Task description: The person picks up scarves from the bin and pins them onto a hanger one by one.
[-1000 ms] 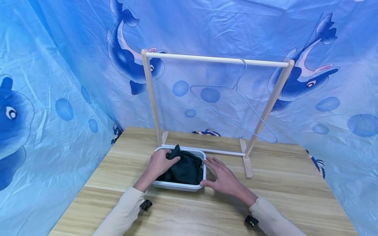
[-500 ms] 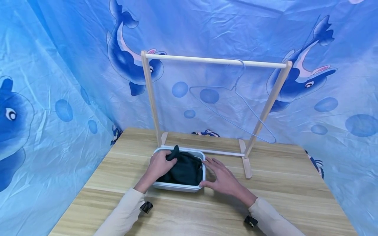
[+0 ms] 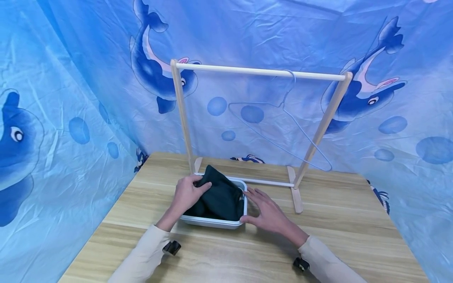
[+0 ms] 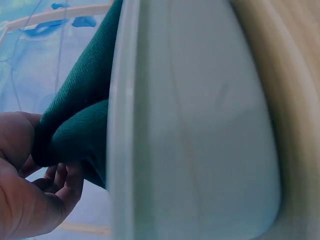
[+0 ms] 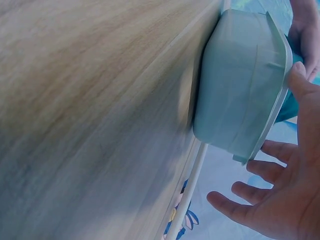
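Pinching a raised fold of dark green cloth [image 3: 221, 200], the left hand [image 3: 186, 193] in the head view has thumb and fingers closed together above the pale bin [image 3: 212, 225]. To its right, the right hand [image 3: 267, 211] is loosely spread against the bin's rim. Beyond both hands, a hanger [image 3: 282, 104] hangs on a wooden rack [image 3: 230, 70]. In the left wrist view, cloth runs from the fingers into the bin. In the right wrist view, the thumb touches the rim, fingers splayed, grasping nothing.

Booth hung with dolphin-print cloth [image 3: 255, 35]
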The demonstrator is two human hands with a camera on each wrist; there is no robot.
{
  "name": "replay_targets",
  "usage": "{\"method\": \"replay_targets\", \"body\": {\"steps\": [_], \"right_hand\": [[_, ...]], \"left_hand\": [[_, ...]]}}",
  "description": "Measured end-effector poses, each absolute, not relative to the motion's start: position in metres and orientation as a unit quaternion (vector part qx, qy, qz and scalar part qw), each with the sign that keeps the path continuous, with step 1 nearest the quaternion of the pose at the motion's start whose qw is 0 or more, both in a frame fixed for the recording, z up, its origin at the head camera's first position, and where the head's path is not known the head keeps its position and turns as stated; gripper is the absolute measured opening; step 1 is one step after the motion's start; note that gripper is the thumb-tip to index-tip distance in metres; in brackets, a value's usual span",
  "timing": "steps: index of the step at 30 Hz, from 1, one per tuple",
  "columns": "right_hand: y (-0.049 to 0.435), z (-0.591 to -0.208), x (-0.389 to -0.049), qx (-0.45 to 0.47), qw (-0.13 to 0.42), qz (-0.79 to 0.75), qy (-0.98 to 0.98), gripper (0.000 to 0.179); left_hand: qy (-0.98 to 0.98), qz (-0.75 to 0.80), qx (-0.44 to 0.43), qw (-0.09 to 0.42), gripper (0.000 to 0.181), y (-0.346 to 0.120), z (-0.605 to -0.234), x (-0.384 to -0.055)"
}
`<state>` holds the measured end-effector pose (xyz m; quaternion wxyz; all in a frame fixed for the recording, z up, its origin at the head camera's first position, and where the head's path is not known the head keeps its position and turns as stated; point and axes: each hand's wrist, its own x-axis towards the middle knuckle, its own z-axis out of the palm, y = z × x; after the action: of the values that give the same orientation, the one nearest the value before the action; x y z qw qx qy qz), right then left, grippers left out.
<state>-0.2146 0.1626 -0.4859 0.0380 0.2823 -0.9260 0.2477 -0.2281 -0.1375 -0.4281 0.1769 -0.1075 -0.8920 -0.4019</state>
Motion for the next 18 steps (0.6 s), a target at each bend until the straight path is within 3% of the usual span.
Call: {"method": "replay_targets", "body": {"steps": [10, 18], "right_hand": [[0.162, -0.487, -0.215, 0.281, 0.039, 0.250, -0.926, 0.091], [0.162, -0.486, -0.215, 0.280, 0.039, 0.250, -0.926, 0.093]], "left_hand": [[-0.869, -0.433, -0.129, 0.203, 0.029, -0.139, -0.409, -0.228], [-0.839, -0.469, -0.116, 0.251, 0.016, -0.139, -0.394, -0.224]]}}
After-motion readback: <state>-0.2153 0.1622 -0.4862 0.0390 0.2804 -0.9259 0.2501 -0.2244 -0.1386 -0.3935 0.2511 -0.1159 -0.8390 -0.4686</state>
